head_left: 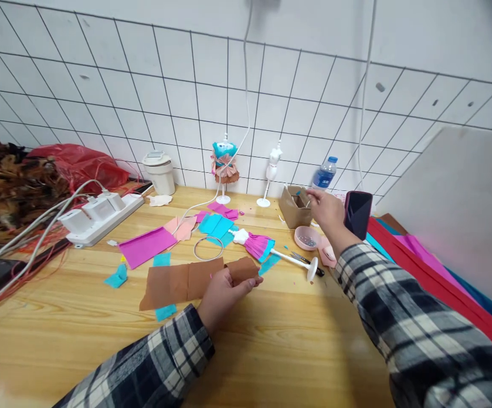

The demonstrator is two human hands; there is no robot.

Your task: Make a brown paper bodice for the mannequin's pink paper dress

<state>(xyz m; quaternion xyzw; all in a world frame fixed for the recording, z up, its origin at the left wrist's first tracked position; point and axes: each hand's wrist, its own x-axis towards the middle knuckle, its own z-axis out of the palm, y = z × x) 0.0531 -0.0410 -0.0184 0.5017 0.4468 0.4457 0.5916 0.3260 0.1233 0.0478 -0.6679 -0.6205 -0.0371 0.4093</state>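
Note:
My left hand (228, 293) is closed on the right part of a brown paper strip (173, 283), its thumb pointing right along the folded end. Beneath the strip lie pieces of light blue paper (166, 311). My right hand (327, 211) reaches to the right rim of a small brown cardboard box (293, 214), its fingers pinched together; what they hold, if anything, I cannot make out. Just beyond my left hand a small white mannequin (241, 236) in a pink pleated skirt (258, 245) lies on its side. A pink bowl (306, 238) sits below my right hand.
Two mannequins stand at the wall, one dressed (224, 161), one bare white (274, 164). A water bottle (325, 174), a phone (357, 214) and scissors (303, 259) are at right. A metal ring (208, 258), magenta paper (148, 247) and a power strip (105, 218) lie left.

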